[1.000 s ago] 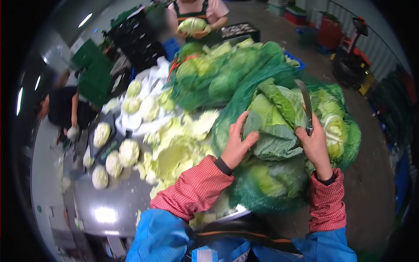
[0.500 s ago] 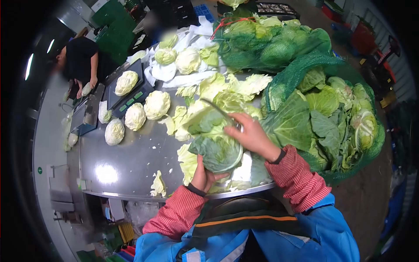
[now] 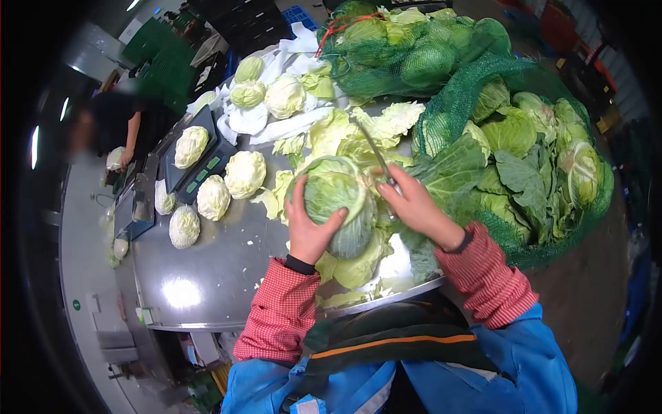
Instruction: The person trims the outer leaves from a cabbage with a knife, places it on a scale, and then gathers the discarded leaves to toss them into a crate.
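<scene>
My left hand (image 3: 308, 229) grips a green cabbage head (image 3: 338, 200) from the near side, over the steel table (image 3: 214, 269). My right hand (image 3: 414, 207) is shut on a knife (image 3: 378, 157), whose blade points away and up beside the cabbage. Loose outer leaves (image 3: 362, 259) lie under and around the cabbage. An open green net sack of cabbages (image 3: 531, 165) sits right beside my right hand.
Several trimmed pale cabbages (image 3: 214, 196) lie on the table's left, one on a scale (image 3: 200, 155). A leaf pile (image 3: 358, 131) and a second net sack (image 3: 407, 55) lie behind. Another person (image 3: 117, 127) works at the far left by a counter.
The cabbage came out of the net sack onto the table. My left hand went from cradling it underneath to gripping its side, and the knife now stands beside it.
</scene>
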Motion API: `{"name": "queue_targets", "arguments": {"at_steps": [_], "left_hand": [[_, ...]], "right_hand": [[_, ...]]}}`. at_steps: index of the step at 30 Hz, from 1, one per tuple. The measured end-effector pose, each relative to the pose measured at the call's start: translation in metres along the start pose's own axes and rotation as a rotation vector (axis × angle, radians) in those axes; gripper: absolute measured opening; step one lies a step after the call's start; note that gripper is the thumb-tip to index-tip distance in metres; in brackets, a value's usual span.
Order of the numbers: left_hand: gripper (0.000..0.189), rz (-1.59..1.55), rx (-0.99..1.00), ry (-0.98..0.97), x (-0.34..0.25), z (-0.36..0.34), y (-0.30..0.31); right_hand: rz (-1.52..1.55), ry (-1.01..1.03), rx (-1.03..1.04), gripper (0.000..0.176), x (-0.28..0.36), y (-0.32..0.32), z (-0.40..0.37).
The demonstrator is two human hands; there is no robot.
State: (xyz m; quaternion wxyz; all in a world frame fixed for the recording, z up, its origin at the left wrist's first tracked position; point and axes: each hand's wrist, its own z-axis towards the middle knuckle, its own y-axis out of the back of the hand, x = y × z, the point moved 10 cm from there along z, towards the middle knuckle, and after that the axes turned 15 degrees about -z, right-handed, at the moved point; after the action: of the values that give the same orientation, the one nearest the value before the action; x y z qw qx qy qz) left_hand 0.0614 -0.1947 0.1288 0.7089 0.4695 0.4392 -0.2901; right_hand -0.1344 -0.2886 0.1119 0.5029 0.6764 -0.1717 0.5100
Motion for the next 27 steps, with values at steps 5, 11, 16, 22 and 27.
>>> {"name": "queue_targets", "arguments": {"at_steps": [5,11,16,22,27], "left_hand": [[0.093,-0.107,-0.127,0.091,0.026,0.008,0.007],[0.096,-0.075,-0.151,0.171,0.035,0.014,0.003],[0.098,0.079,-0.141,0.227,0.045,0.028,-0.008],[0.098,0.225,-0.109,0.004,0.0,0.041,-0.004],[0.091,0.26,0.003,0.005,0.007,0.069,-0.024]], "right_hand": [[-0.438,0.025,-0.009,0.018,-0.013,-0.017,-0.045],[-0.636,0.128,-0.008,0.013,-0.001,-0.042,-0.026],[-0.703,0.061,0.125,0.024,-0.044,-0.074,0.011],[-0.753,0.127,0.234,0.019,-0.032,-0.063,0.014],[-0.833,0.127,0.267,0.026,-0.051,-0.073,0.045]]}}
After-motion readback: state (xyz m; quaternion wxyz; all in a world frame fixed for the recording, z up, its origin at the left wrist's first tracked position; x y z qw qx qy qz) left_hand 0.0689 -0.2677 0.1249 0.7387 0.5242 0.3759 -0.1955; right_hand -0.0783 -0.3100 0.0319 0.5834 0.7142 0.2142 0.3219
